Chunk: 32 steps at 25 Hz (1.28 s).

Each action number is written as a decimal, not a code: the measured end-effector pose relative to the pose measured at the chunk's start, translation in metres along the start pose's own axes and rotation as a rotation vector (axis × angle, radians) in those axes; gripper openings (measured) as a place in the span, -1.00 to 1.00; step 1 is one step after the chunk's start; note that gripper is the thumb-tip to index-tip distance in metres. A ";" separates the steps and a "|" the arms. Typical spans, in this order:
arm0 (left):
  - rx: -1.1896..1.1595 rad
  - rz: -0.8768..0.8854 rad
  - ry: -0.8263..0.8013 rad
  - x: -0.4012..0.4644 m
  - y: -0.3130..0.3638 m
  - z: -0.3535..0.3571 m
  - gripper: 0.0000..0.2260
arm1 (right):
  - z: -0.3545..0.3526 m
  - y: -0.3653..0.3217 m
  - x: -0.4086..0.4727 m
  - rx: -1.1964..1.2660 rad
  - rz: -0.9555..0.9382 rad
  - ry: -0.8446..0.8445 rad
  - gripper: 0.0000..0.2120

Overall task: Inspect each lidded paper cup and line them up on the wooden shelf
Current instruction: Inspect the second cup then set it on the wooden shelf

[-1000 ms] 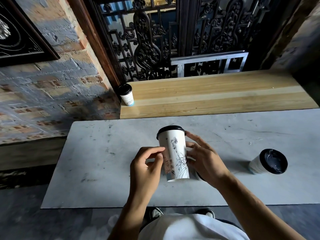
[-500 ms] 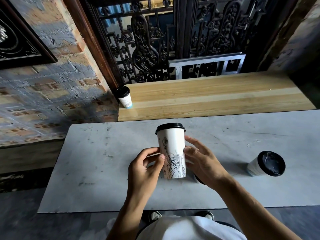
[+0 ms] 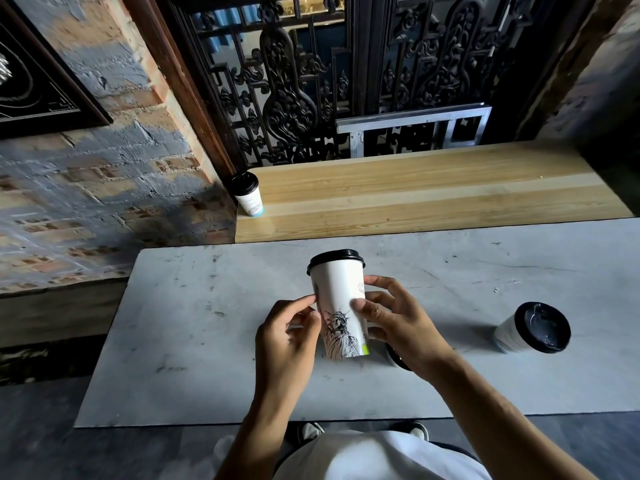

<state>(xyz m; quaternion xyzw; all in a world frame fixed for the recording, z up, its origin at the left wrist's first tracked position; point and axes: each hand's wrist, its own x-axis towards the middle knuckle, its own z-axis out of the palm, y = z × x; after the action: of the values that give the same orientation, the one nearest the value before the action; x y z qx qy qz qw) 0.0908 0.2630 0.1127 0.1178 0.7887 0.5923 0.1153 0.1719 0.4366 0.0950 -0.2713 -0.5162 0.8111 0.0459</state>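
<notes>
Both hands, left hand [image 3: 287, 327] and right hand [image 3: 394, 320], are turning the tall lidded cup [image 3: 341, 306] in a fingertip grip above the worktop [image 3: 207, 341]; its statue print is rotating forward, inspection continuing, wooden shelf [image 3: 415, 195] beyond the grip.

The tall paper cup [image 3: 341, 306], held between the left hand [image 3: 287, 332] and the right hand [image 3: 398, 327], has been turned about its upright axis: the statue drawing, earlier spread over the middle of the facing side, now sits lower and toward the right. The red marks seen near the left thumb a second ago are gone from view, and the right thumb now presses the cup's front above the drawing.
</notes>
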 end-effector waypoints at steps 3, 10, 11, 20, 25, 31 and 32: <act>-0.032 -0.044 -0.006 -0.001 0.001 0.001 -0.77 | 0.002 -0.004 0.000 0.017 -0.027 0.013 -0.72; -0.049 -0.057 -0.032 -0.003 0.002 0.001 -0.77 | -0.005 -0.003 0.001 0.010 -0.054 -0.002 -0.61; -0.054 -0.046 -0.034 -0.003 0.002 0.001 -0.77 | -0.006 -0.001 0.002 0.028 -0.057 0.002 -0.61; 0.080 0.170 -0.046 0.000 0.007 -0.002 -0.57 | -0.005 0.000 0.003 0.223 -0.012 -0.141 -0.48; -0.020 0.065 -0.034 0.000 0.008 0.002 -0.71 | -0.005 -0.004 0.004 0.267 0.003 -0.102 -0.44; -0.126 -0.070 -0.074 -0.004 0.012 0.005 -0.89 | -0.011 -0.005 0.003 0.249 -0.012 -0.104 -0.41; -0.123 -0.077 -0.080 -0.004 0.011 0.006 -0.89 | -0.012 -0.006 0.003 0.262 -0.016 -0.111 -0.41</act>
<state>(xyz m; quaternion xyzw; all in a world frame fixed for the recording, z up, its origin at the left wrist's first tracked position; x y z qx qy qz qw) 0.0968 0.2699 0.1223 0.1036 0.7495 0.6296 0.1762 0.1741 0.4501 0.0948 -0.2136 -0.4097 0.8849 0.0588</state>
